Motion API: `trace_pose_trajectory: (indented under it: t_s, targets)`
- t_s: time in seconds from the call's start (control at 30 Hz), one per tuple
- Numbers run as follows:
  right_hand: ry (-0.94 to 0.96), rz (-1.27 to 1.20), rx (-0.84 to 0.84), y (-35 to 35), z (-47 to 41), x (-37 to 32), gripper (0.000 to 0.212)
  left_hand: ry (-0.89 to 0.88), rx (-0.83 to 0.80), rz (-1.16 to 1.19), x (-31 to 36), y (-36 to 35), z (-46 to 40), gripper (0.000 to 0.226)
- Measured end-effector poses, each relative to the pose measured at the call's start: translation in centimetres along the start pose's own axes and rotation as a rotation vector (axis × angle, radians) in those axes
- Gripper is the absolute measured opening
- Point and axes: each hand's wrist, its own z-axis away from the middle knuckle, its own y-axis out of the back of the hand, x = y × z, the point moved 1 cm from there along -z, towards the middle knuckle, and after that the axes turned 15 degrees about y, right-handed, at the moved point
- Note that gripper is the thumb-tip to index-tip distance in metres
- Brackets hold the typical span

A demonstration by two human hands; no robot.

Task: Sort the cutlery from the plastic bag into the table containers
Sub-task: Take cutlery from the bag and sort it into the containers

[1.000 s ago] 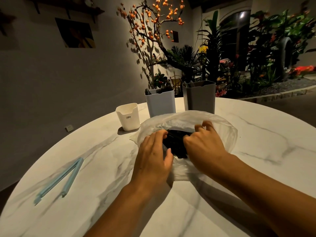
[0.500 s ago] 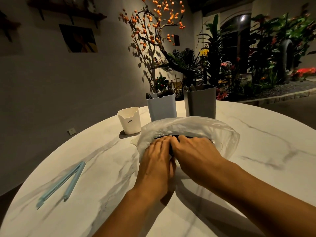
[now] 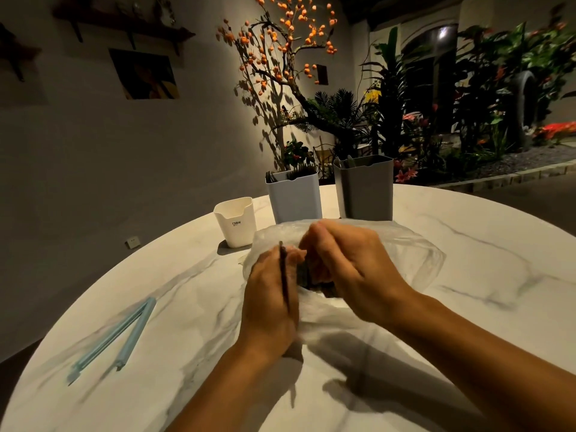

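Cutlery pc (image 3: 284,275) — L hand (image 3: 269,302) grip

The table (image 3: 467,275) was a round white marble-look top with grey veins running all over it. At the far side three tubs stood in a row: a short white tub (image 3: 237,222) on the left, a taller pale blue tub (image 3: 294,198) just beside it, and a grey tub (image 3: 364,190) right of that, near but not touching. The blue and grey ones had dark stuff sticking up out of them. A crumpled clear bag (image 3: 414,254) sat just on the near side of the tubs, mid-table. Well off to the near left lay a light blue clip (image 3: 115,335), opened in a narrow V.
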Motion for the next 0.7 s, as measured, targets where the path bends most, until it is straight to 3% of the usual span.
trace_pose_trajectory:
  t_s: [0.07,0.13,0.23,0.4,0.53,0.7]
  targets:
    - [-0.109,0.031,0.011,0.1,0.3,1.6,0.03,-0.013,0.012,0.117,1.3,0.0,0.6,0.03]
    - [-0.223,0.062,-0.078,0.1,0.8,2.9,0.02,0.015,0.013,0.243,2.5,0.0,1.0,0.034]
    - [-0.358,-0.045,-0.173,0.1,1.1,3.5,0.025,0.069,-0.001,0.367,2.9,0.2,1.0,0.047]
    - [-0.544,-0.203,-0.191,0.3,0.6,2.8,0.025,0.091,-0.008,0.487,3.0,0.3,0.8,0.051]
    - [-0.779,-0.563,-0.207,0.2,0.3,1.9,0.017,0.114,-0.015,0.488,3.3,0.4,0.8,0.054]
    - [-0.803,-0.569,-0.112,1.2,-1.2,2.0,0.017,0.116,0.079,0.359,4.0,0.5,1.0,0.05]
